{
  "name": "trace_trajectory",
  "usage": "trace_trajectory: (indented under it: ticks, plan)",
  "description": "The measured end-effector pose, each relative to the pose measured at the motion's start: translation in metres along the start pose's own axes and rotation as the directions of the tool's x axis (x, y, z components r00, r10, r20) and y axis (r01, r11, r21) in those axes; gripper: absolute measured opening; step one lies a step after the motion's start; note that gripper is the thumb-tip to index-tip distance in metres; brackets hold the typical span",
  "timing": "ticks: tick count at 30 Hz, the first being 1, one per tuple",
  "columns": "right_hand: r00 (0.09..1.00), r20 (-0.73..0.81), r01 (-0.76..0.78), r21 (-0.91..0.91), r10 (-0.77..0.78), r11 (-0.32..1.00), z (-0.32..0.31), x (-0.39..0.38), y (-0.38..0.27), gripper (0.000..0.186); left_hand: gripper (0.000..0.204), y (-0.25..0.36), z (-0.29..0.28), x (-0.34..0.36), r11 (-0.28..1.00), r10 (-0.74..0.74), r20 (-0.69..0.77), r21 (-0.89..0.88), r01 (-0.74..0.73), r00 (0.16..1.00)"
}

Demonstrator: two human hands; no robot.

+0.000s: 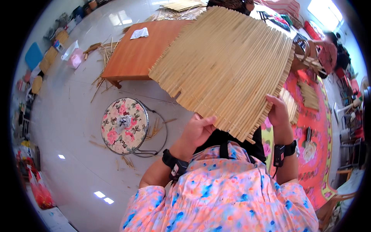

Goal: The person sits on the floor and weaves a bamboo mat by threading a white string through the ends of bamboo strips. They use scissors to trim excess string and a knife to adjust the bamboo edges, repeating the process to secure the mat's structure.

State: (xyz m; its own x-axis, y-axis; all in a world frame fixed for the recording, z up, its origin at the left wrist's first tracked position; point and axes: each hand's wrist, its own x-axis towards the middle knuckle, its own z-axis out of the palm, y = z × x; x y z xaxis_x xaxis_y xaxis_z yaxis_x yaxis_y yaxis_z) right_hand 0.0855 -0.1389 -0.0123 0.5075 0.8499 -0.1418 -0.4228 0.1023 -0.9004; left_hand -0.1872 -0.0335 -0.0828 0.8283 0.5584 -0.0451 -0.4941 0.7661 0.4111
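Note:
A large mat of pale straw-like stalks (228, 65), laid side by side and joined by rows of thread, is held up in front of me. My left hand (199, 129) is closed on its near edge, the thumb on top and the fingers mostly hidden underneath. At the near right side, my right hand (279, 110) grips the edge with the thumb over the stalks. The stalk ends stick out unevenly along the sides. A small dark piece (177, 95) shows near the mat's left edge. The mat's far part overlaps a low wooden table.
The orange-brown table (135, 50) bears a white cloth (139, 33). Left of me stands a round stool (125, 125) with a floral seat and a crumpled item on it. Loose stalks (106, 58) litter the floor. A red floral rug (313, 154) lies right; another person (328, 52) is beyond.

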Motion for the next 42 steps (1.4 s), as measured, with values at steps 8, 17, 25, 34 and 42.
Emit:
trace_trajectory:
  ticks: [8, 17, 25, 34, 42]
  plan:
    - [0.991, 0.035, -0.125, -0.082, 0.128, 0.989, -0.065, 0.045, 0.033, 0.046, 0.033, -0.061, -0.016, 0.014, 0.996, -0.046, -0.186, -0.080, 0.031, 0.981]
    - [0.967, 0.104, -0.220, -0.114, 0.232, 0.969, -0.105, 0.082, 0.044, 0.051, 0.020, -0.096, -0.020, 0.034, 0.978, -0.210, -0.299, -0.071, 0.198, 0.931]
    - [0.949, 0.114, -0.279, -0.140, 0.295, 0.950, -0.131, 0.133, 0.064, 0.054, 0.036, -0.077, -0.024, 0.048, 0.878, -0.435, -0.315, 0.059, 0.475, 0.843]
    - [0.936, 0.068, -0.339, -0.087, 0.345, 0.937, -0.140, 0.138, 0.070, 0.059, 0.033, 0.125, -0.086, 0.071, 0.420, 0.159, -0.388, 0.859, 0.294, 0.908]
    - [0.897, -0.100, -0.440, -0.278, 0.430, 0.854, -0.138, 0.154, 0.063, 0.052, 0.035, 0.236, -0.266, 0.177, -0.645, 0.605, 0.031, 0.606, 0.467, 0.795]
